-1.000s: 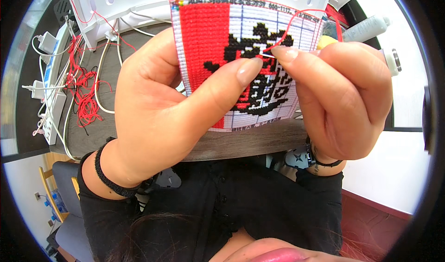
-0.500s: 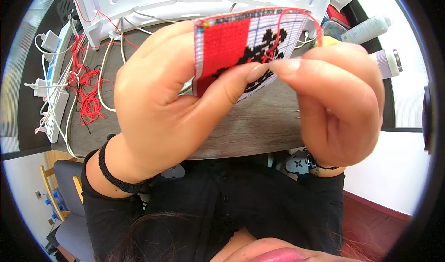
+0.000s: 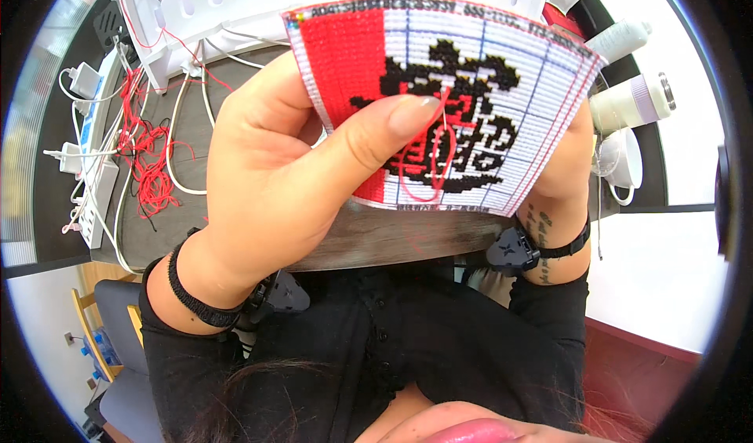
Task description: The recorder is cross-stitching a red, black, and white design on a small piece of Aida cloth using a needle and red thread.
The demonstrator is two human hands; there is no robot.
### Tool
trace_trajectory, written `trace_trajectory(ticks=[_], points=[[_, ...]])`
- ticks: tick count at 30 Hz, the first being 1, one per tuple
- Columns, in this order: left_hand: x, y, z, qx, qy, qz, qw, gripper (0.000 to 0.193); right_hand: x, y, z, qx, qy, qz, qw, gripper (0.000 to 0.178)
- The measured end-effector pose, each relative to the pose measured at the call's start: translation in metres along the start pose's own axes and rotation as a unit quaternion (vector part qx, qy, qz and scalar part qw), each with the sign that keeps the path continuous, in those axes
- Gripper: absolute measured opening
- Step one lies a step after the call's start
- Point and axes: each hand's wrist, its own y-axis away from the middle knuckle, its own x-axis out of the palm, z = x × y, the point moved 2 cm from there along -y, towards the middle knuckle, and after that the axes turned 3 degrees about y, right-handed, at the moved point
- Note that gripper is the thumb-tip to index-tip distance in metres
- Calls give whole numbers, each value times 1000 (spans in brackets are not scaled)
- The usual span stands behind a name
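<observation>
A cross-stitch piece (image 3: pixel 541 102) with a red block and a black motif on white gridded canvas faces me, held up over the desk. My left hand (image 3: pixel 274 168) grips its left side, with the thumb lying across the front and the fingers behind. By the thumb tip a thin needle (image 3: pixel 445 115) stands at the motif, and a loop of red thread (image 3: pixel 452 161) hangs down the front. My right hand (image 3: pixel 569 157) is behind the right part of the canvas; its fingers are hidden.
Tangled red thread (image 3: pixel 157 165) lies on the desk (image 3: pixel 392 239) at left, beside a white power strip (image 3: pixel 100 184) with plugs and cables. A white rack (image 3: pixel 227 8) stands at the back. At right are a cream bottle (image 3: pixel 627 104) and a white cup (image 3: pixel 623 161).
The cross-stitch has turned to face me more fully. My right hand has gone from the front, where it pinched near the left thumb, to behind the canvas.
</observation>
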Motion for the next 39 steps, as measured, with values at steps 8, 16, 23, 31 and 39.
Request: trace_trajectory(ticks=[8,16,23,31,39], points=[[-1,1,-2,3,-66,-4,998,20,-2,-3,5,-97,204,-41,973,31],[-3,1,-4,13,-38,-1,999,19,-20,-20,-16,-97,-169,35,980,24],[0,-1,-5,-11,0,-1,1000,21,-45,-13,-11,109,-434,-152,881,17],[2,2,-6,-22,18,-14,1000,20,-26,-14,4,59,-227,-182,955,19],[3,2,-7,-29,23,-28,999,20,0,0,6,-156,259,-52,952,31]])
